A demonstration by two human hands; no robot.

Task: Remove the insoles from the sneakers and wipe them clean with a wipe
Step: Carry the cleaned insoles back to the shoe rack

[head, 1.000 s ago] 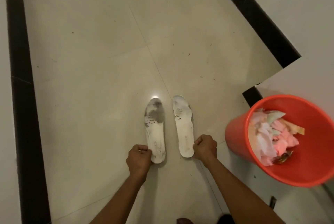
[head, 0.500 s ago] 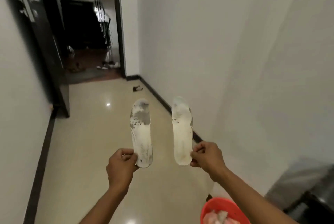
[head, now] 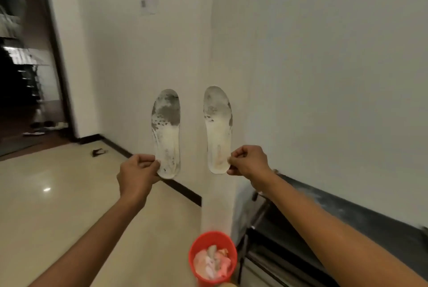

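Note:
Two white insoles with grey dirt marks are held upright in the air in front of a white wall. My left hand (head: 137,174) pinches the heel end of the left insole (head: 166,132), which has a large grey patch near its toe. My right hand (head: 247,160) pinches the heel end of the right insole (head: 217,129), which is cleaner with smaller grey smudges. Both insoles point toe up, side by side and apart. No sneakers and no wipe in hand are visible.
An orange bin (head: 213,257) full of crumpled tissues stands on the floor below my hands. A dark low rack (head: 324,224) runs along the wall at right. Glossy tiled floor (head: 58,205) stretches left toward a dark doorway (head: 25,78). A small dark object (head: 99,152) lies by the skirting.
Both hands have lifted the insoles off the floor and raised them upright. The view has swung up from the floor and turned right toward the wall.

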